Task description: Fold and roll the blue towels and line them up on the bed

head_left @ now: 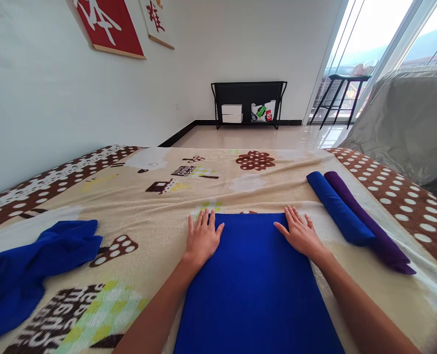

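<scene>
A blue towel (255, 285) lies spread flat in front of me on the patterned blanket (159, 231), its far edge straight and its near end running out of view. At the far left corner rests my left hand (202, 235), palm down with fingers stretched, partly on the cloth and partly on the blanket. My right hand (301, 232) lies flat at the far right corner, fingers apart. To the right, a rolled blue towel (339, 209) sits beside a rolled purple towel (369, 223). A crumpled blue towel (37, 268) is on the left.
Beyond the bed, a low black rack (249, 93) holding white boxes (232, 113) stands against the wall. A black stool (341, 93) is by the glass door. Something under a grey cover (406, 118) stands close to the bed's right side. Wall scrolls (115, 27) hang at left.
</scene>
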`<action>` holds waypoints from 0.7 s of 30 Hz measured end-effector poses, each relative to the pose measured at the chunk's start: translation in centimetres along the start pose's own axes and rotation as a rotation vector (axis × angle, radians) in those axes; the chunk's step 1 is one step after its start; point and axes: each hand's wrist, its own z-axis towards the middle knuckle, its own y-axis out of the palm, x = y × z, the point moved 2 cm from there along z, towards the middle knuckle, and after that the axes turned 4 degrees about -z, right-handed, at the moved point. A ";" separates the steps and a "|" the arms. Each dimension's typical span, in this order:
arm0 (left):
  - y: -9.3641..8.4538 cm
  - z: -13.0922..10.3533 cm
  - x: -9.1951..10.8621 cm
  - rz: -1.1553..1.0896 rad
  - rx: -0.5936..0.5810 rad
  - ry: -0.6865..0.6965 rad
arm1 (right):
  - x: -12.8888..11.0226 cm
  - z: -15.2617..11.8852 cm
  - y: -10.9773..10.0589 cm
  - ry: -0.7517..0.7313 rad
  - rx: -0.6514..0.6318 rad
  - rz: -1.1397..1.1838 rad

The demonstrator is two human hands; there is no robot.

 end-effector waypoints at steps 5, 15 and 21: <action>-0.3 -0.3 3.8 -0.077 -0.107 0.387 | -5.3 -0.8 -1.1 -0.322 -0.008 0.032; 1.5 -0.4 4.6 -0.126 -0.161 0.403 | -7.2 -1.6 0.4 -0.400 -0.046 0.053; 1.3 -0.6 4.8 -0.140 -0.146 0.364 | -7.1 -1.6 0.2 -0.347 -0.035 0.036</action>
